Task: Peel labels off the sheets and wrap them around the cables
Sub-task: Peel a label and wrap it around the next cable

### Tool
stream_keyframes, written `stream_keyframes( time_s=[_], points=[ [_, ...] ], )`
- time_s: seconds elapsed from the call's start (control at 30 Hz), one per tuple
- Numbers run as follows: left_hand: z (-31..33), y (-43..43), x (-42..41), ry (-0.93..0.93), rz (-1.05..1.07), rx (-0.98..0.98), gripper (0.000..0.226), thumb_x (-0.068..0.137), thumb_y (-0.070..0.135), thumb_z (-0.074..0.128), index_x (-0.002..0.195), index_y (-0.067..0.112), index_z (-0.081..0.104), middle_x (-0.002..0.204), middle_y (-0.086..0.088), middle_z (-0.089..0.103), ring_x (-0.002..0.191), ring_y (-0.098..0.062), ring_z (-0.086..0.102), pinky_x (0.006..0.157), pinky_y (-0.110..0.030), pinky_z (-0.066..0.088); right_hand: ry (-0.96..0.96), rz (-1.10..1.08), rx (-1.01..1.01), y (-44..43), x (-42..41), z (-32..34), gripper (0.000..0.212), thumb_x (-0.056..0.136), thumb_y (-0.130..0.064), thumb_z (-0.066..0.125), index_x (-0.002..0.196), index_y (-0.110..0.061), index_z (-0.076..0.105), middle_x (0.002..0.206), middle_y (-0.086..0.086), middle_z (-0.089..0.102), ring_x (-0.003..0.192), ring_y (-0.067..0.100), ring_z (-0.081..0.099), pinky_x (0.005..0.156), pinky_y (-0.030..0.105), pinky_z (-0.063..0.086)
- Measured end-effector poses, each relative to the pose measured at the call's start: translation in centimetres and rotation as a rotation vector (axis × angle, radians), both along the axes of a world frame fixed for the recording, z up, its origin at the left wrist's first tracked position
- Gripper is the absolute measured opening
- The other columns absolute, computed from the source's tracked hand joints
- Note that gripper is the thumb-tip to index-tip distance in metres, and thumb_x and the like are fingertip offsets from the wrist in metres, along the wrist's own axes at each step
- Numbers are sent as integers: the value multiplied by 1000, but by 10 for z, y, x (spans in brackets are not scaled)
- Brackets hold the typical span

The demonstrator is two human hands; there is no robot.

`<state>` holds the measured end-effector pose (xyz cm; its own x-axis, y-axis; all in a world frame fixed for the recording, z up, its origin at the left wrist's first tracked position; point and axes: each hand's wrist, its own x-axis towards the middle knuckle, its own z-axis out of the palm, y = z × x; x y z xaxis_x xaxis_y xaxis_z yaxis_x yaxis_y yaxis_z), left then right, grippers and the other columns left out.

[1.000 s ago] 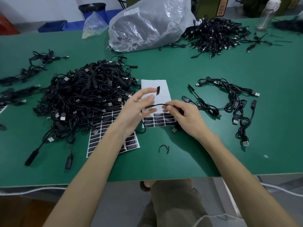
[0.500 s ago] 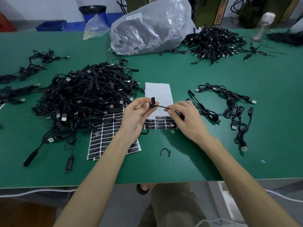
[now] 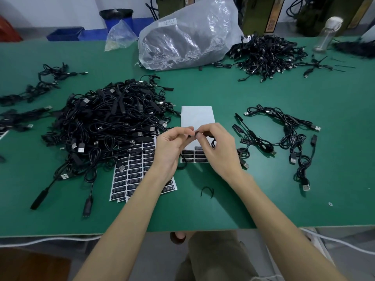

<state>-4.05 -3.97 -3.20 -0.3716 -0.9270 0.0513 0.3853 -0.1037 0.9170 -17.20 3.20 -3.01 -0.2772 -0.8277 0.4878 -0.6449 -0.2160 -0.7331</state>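
One small black twist tie (image 3: 207,192) lies on the green desk (image 3: 223,211) nearest you, just this side of your hands. Beyond it your left hand (image 3: 172,148) and right hand (image 3: 220,148) meet fingertip to fingertip over the near part of a mostly peeled label sheet (image 3: 197,116). Your left grip is closed to a pinch, thumb and forefinger on a small black label (image 3: 195,134). Your right grip pinches the thin black cable (image 3: 213,141) at the same spot, with the other fingers curled. Whether the label goes all the way round the cable, I cannot tell. The cable loops under your right palm, and a USB plug (image 3: 245,165) shows on the desk beside your right wrist. A few rows of black labels sit at that sheet's near end. A fuller label sheet (image 3: 132,173) lies under your left forearm, its far edge tucked under the big pile of black cables (image 3: 105,126) to your left. To your right, well apart from the pile, lies a loose group of labelled cables (image 3: 292,138). Farther back sit a large clear plastic bag (image 3: 188,37), a second cable heap (image 3: 265,53) and a clear bottle (image 3: 326,33).
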Motion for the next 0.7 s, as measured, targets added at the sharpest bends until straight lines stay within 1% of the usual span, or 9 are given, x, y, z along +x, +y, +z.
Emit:
stream_keyframes(
  time_s=[0.07,0.13,0.2,0.3,0.4,0.5,0.57,0.63,0.7],
  points=[
    [0,0,1,0,3,4,56,95,-23,46,70,13,80,100,-10,76,97,-19,77,92,-31,60,19,16,-22,1,1,-1,9,102,-14,59,105,-13,68,106,-3,65,100,11,62,91,34,52],
    [0,0,1,-4,7,8,57,95,-23,45,70,14,81,101,-9,76,98,-19,76,89,-30,61,23,33,-17,3,2,-1,8,101,-16,59,106,-14,65,108,-4,64,103,11,61,93,35,51],
    [1,1,1,1,1,8,59,94,-24,43,70,15,81,100,-10,76,101,-18,75,85,-27,60,10,30,-7,4,3,0,9,101,-20,62,110,-17,63,111,-6,62,105,7,59,95,32,50],
    [2,1,1,13,-16,16,57,97,-20,46,69,16,80,98,-9,76,101,-19,75,84,-27,59,1,31,-2,4,3,1,13,100,-22,66,112,-19,62,113,-9,60,104,2,58,93,28,50],
    [1,0,1,7,-22,10,56,98,-19,46,71,15,81,96,-8,77,99,-20,75,85,-28,60,12,40,-17,3,2,0,6,101,-20,66,106,-18,64,109,-9,60,100,1,57,88,28,50],
    [1,2,1,12,-32,-12,50,100,-16,47,77,13,82,95,-9,76,96,-21,75,87,-29,60,10,28,-32,4,2,0,8,102,-19,64,99,-23,58,104,-10,58,100,3,54,86,18,44],
    [0,3,1,13,-25,-31,47,101,-14,48,80,12,82,93,-9,77,96,-21,75,88,-29,59,21,21,-34,5,2,0,7,103,-16,61,98,-20,57,103,-9,57,100,5,51,85,13,39],
    [0,4,1,9,-20,-58,45,101,-13,49,82,11,82,92,-8,77,96,-21,75,89,-30,59,53,0,-51,5,3,-1,6,104,-14,59,99,-11,59,104,-4,57,99,9,49,87,15,39],
    [0,5,1,-7,-7,-84,42,100,-13,50,85,10,82,90,-7,77,94,-21,75,88,-30,60,109,-38,-78,6,5,-2,9,105,-13,57,100,-6,61,104,1,60,99,17,51,88,28,44]
  ],
)
